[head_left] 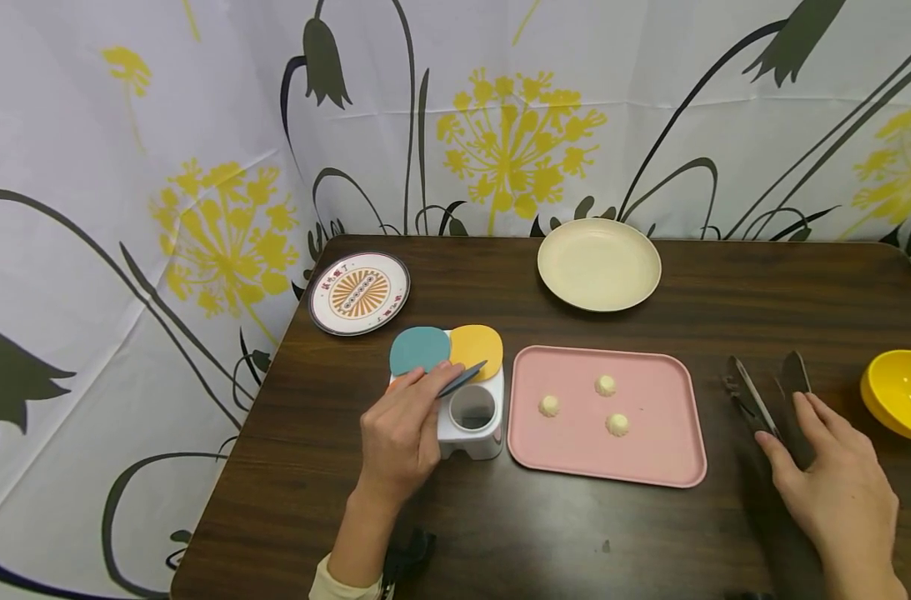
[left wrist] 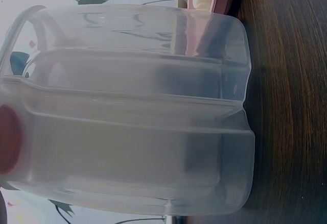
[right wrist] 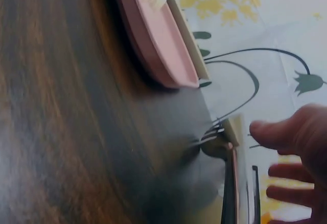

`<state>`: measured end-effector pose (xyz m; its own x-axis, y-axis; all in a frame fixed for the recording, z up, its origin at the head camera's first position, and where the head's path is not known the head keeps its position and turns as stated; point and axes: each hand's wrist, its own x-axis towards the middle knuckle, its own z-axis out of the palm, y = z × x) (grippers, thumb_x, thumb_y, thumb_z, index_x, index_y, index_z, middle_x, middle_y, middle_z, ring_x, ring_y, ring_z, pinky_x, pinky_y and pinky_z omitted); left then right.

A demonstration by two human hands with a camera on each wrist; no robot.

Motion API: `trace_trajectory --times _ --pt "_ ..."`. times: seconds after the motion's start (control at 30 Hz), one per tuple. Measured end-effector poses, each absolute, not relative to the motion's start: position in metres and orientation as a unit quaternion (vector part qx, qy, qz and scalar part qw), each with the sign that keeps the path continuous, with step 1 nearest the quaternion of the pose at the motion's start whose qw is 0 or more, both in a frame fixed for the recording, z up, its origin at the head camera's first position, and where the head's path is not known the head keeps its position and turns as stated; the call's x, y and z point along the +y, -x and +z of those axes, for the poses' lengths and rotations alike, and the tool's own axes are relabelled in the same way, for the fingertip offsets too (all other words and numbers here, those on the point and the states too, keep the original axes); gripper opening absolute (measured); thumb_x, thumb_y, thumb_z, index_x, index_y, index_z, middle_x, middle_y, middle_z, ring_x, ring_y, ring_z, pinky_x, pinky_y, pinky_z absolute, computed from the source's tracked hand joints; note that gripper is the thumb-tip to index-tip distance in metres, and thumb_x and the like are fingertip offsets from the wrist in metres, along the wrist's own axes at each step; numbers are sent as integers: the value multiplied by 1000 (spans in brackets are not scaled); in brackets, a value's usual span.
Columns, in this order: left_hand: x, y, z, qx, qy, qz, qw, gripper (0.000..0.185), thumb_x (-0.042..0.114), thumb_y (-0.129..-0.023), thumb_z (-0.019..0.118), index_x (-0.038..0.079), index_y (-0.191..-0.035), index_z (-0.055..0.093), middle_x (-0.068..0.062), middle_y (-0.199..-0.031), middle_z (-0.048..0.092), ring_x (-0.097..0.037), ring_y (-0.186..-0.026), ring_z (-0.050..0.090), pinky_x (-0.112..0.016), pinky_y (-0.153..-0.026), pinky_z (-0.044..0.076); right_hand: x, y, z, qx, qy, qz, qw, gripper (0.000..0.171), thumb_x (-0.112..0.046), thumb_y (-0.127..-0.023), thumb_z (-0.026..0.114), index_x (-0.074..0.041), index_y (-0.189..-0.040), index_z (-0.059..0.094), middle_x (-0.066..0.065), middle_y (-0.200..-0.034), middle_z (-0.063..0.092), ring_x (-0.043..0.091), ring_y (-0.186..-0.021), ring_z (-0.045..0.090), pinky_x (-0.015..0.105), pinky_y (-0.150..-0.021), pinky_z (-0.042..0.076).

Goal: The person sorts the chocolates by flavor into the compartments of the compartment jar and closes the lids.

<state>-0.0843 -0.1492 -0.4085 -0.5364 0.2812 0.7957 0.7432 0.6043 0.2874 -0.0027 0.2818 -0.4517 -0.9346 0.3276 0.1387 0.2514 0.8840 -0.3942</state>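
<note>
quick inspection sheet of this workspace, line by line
surface: dark wood-grain table, no spills seen
job's things: white container with teal and yellow lids shut and one grey lid raised; metal tongs lying flat
clutter: pink tray with three small dumplings; cream plate; patterned plate; yellow bowl
grippers: left hand pinches the raised grey lid; right hand rests its fingers on the tongs
cables: nothing seen
surroundings: floral curtain behind and beside the table
</note>
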Motion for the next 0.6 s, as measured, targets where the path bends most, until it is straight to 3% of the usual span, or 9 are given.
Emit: trace_trajectory --times 0.17,0.33,0.47,0.6 --pt "-149 84 -409 -820 312 -320 357 33 11 -100 42 6 -120 68 -4 -114 72 -19 -103 69 -46 -89 53 290 0 -452 -964 194 179 41 82 -45 -93 61 -3 -153 25 28 -148 34 54 -125 35 77 -81 34" --pt "-149 85 -408 -815 318 -315 368 33 10 -100 42 6 -119 68 -4 -113 72 -19 -102 69 -46 -88 54 296 -1 -455 -961 210 177 -6 95 -50 -91 62 3 -153 14 39 -134 35 58 -114 39 74 -77 38" --pt "-149 85 -408 -811 320 -313 376 33 9 -99 42 5 -119 68 -5 -112 72 -19 -101 70 -46 -87 54 299 -2 -457 -958 223 175 -35 101 -55 -89 62 9 -150 12 42 -124 35 60 -104 43 70 -77 39" --pt "-149 85 -408 -811 320 -315 375 33 9 -99 42 5 -119 68 -5 -112 72 -19 -100 70 -46 -87 54 300 -3 -458 -956 229 179 -33 97 -55 -89 62 10 -148 21 42 -118 38 60 -97 46 68 -74 40"
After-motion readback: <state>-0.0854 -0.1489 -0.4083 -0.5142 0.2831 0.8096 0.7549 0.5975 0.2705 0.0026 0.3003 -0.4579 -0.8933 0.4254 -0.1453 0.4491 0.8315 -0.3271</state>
